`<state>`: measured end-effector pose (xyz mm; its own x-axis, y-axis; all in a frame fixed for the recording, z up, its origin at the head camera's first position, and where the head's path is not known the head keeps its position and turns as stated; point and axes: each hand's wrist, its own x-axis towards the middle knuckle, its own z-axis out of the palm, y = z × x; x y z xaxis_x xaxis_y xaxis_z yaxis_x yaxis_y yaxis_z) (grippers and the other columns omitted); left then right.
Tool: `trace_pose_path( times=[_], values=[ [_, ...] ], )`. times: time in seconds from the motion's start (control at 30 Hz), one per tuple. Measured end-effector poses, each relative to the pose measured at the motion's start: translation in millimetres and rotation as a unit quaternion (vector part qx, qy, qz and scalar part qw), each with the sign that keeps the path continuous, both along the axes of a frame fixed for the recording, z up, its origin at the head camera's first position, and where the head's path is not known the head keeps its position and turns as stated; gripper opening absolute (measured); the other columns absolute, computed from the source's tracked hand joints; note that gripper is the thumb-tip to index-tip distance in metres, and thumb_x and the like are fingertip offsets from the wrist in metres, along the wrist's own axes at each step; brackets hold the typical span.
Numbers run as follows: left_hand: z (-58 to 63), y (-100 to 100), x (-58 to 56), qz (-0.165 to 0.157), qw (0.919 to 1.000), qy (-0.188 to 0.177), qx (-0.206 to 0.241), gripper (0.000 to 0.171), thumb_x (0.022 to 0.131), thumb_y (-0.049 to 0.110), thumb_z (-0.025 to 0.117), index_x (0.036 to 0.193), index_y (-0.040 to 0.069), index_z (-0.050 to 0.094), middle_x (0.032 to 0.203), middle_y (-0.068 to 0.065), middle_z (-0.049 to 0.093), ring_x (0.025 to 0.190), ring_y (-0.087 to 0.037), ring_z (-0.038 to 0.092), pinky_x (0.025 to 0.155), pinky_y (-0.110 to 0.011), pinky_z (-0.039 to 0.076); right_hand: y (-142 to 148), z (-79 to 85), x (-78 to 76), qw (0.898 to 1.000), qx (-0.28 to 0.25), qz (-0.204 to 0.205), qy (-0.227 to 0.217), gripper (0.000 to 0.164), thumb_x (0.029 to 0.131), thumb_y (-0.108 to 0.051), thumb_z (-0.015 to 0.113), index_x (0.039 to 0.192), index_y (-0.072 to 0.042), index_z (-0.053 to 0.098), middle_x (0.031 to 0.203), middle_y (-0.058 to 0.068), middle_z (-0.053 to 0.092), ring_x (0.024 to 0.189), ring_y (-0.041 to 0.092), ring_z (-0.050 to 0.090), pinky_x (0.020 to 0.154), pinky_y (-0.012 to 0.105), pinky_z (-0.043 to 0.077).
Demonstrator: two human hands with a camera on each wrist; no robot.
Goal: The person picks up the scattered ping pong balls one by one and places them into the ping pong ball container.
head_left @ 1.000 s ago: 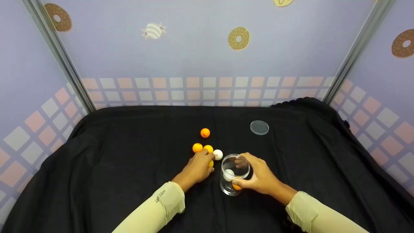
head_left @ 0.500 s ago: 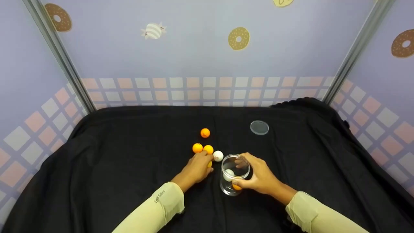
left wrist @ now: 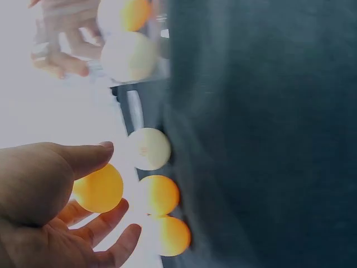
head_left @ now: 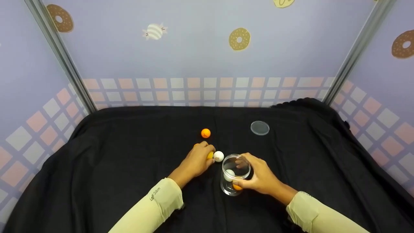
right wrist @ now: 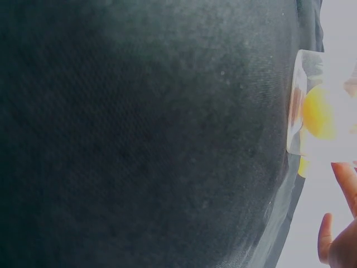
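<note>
My left hand (head_left: 196, 159) pinches an orange ping-pong ball (left wrist: 99, 188) between thumb and fingers, raised off the cloth in the left wrist view. Beside it lies a white ping-pong ball (head_left: 218, 156), just left of a clear jar (head_left: 229, 190). Two orange balls (left wrist: 159, 195) sit in a row past the white one, mostly hidden behind my left hand in the head view. Curled around the jar's right side, my right hand (head_left: 258, 174) holds it upright and uncovered. Inside the jar are a white ball (head_left: 229, 175) and an orange ball (head_left: 237, 187).
Another orange ball (head_left: 205, 133) lies farther back on the black cloth (head_left: 139, 145). A round clear lid (head_left: 260, 128) rests flat at the back right. Patterned wall panels (head_left: 194, 48) enclose the back and both sides.
My left hand has shifted slightly up and away with its orange ball, now covering the orange balls behind it. The right hand and jar have stayed put.
</note>
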<state>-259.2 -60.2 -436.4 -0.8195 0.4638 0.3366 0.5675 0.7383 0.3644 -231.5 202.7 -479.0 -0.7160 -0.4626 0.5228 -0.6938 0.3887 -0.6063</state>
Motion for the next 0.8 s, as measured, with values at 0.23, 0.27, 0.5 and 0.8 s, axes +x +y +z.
trace_pose_path(
  times=[0.23, 0.27, 0.5, 0.8],
  values=[
    [22.2, 6.1, 7.6, -0.012, 0.9986, 0.041, 0.031, 0.028, 0.087, 0.015, 0.08, 0.112, 0.006, 0.071, 0.107, -0.01, 0.066, 0.095, -0.033, 0.064, 0.086, -0.046, 0.055, -6.4, 17.7, 11.6, 1.0, -0.009, 0.005, -0.012, 0.063, 0.07, -0.025, 0.091, 0.122, -0.004, 0.063, 0.11, 0.016, 0.071, 0.096, 0.034, 0.074, 0.088, 0.042, 0.06],
    [25.0, 7.5, 9.7, -0.015, 0.9984, 0.043, 0.034, 0.029, 0.087, 0.015, 0.079, 0.113, 0.006, 0.071, 0.107, -0.01, 0.066, 0.097, -0.033, 0.064, 0.087, -0.046, 0.055, -7.3, 20.3, 13.4, 1.0, -0.011, 0.007, -0.014, 0.062, 0.07, -0.024, 0.091, 0.121, -0.003, 0.063, 0.109, 0.018, 0.071, 0.095, 0.035, 0.074, 0.088, 0.043, 0.06],
    [40.1, 18.4, 25.0, -0.035, 0.9976, 0.047, 0.036, 0.029, 0.09, 0.016, 0.077, 0.118, 0.009, 0.07, 0.113, -0.007, 0.065, 0.107, -0.029, 0.061, 0.094, -0.04, 0.055, -5.1, 12.4, 8.2, 1.0, -0.005, 0.001, 0.001, 0.063, 0.069, -0.026, 0.092, 0.122, -0.01, 0.062, 0.109, 0.014, 0.072, 0.095, 0.031, 0.074, 0.087, 0.042, 0.06],
    [47.3, 28.7, 39.5, -0.055, 0.9968, 0.052, 0.028, 0.03, 0.092, 0.019, 0.076, 0.12, 0.011, 0.07, 0.115, -0.004, 0.066, 0.101, -0.024, 0.061, 0.092, -0.035, 0.054, 1.1, 1.4, -0.2, 1.0, 0.009, 0.0, -0.004, 0.063, 0.073, -0.037, 0.09, 0.124, -0.015, 0.062, 0.113, 0.009, 0.072, 0.1, 0.02, 0.074, 0.09, 0.033, 0.059]
  ],
)
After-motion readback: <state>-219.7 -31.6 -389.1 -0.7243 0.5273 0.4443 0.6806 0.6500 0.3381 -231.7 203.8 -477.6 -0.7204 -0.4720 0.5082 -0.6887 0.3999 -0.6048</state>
